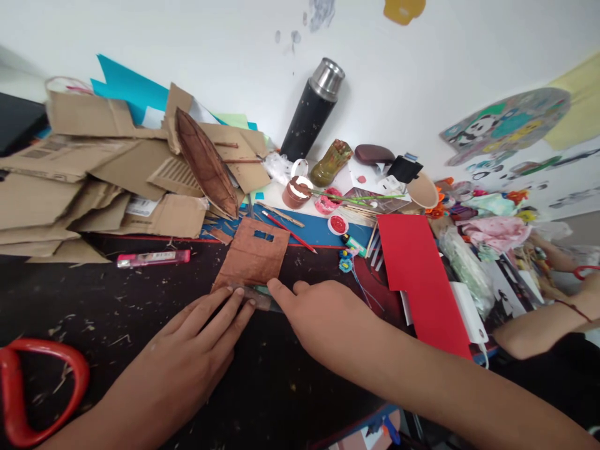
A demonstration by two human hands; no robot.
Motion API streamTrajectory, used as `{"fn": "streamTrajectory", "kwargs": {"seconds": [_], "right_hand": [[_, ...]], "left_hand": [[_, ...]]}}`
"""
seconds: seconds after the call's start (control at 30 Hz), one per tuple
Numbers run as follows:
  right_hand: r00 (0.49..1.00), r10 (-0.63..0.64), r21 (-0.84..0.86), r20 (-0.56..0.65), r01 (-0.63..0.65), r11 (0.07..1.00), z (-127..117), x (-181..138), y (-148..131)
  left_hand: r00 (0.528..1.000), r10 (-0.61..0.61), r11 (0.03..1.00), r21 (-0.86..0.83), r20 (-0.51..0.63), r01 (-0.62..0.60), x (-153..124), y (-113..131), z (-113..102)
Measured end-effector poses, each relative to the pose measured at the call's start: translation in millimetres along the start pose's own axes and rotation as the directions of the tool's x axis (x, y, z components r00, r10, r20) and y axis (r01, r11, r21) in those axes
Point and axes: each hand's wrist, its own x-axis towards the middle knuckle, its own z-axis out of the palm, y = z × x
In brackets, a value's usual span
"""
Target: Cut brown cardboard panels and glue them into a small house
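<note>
A brown-painted piece of cardboard (253, 253) with a small rectangular cut-out lies in front of me. Across its near edge runs a greyish see-through strip (262, 302) that looks like a ruler. My left hand (201, 344) presses on the strip with its fingers stretched out flat. At the strip's right end, my right hand (328, 315) is closed, index finger pointing forward to the cardboard's lower corner. Whatever its curled fingers hold is hidden beneath the hand. A red pencil (290, 232) lies just behind the cardboard.
Cardboard scraps (122, 169) pile up at the left, a pink cutter-like tool (154, 258) before them. Red scissors handles (47, 390) lie near left. A black thermos (309, 112) and an open brown paint jar (297, 192) stand behind. Red card (424, 284) and another person's arm (548, 325) are right.
</note>
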Motion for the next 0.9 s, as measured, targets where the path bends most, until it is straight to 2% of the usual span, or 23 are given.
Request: {"fn": "streamTrajectory", "kwargs": {"seconds": [0.2, 0.67, 0.9], "right_hand": [[0.996, 0.012, 0.036, -0.089, -0.009, 0.999, 6.8, -4.2, 5.4], [0.998, 0.034, 0.004, -0.059, -0.034, 0.999, 0.7, -9.4, 3.7], [0.999, 0.032, 0.016, -0.043, -0.031, 0.999, -0.3, -8.8, 6.6]], "left_hand": [[1.000, 0.030, 0.999, 0.036, -0.003, -0.030, 2.1, -0.8, -1.6], [1.000, 0.004, 0.999, 0.033, 0.016, -0.005, 4.1, -0.8, 0.4], [0.998, 0.059, 0.997, 0.058, 0.007, -0.059, 2.5, -4.0, -0.4]]}}
